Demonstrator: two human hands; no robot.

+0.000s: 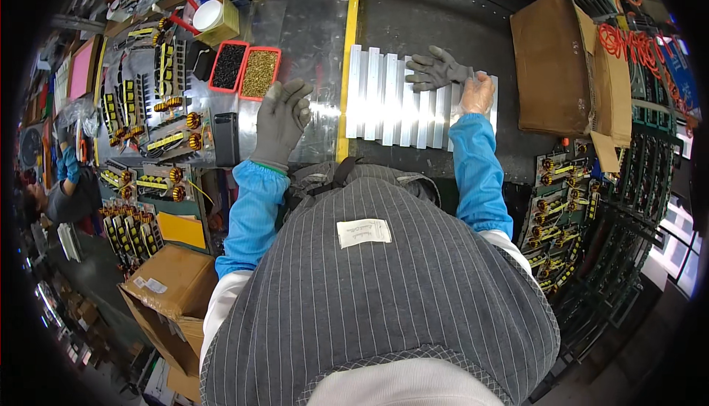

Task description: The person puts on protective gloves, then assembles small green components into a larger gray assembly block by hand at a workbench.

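A grey work glove (436,70) lies across a row of silver metal bars (391,99) on the dark worktop. My right hand (478,94), without a grey glove, is closed at the cuff end of that glove, over the right part of the row. On my left hand (282,121) is a matching grey glove. It hovers over the metal worktop to the left of the yellow strip, fingers loosely bent and apart, with nothing visible in them. Beyond it stand a red tray of brass-coloured small parts (260,73) and a red tray of black small parts (228,65).
An open cardboard box (550,73) stands right of the bars. Circuit boards with yellow and copper parts (170,66) crowd the left side; more boards (561,199) sit at right. A white-lidded tub (214,22) stands at far left. Another person (70,192) works at the left rim.
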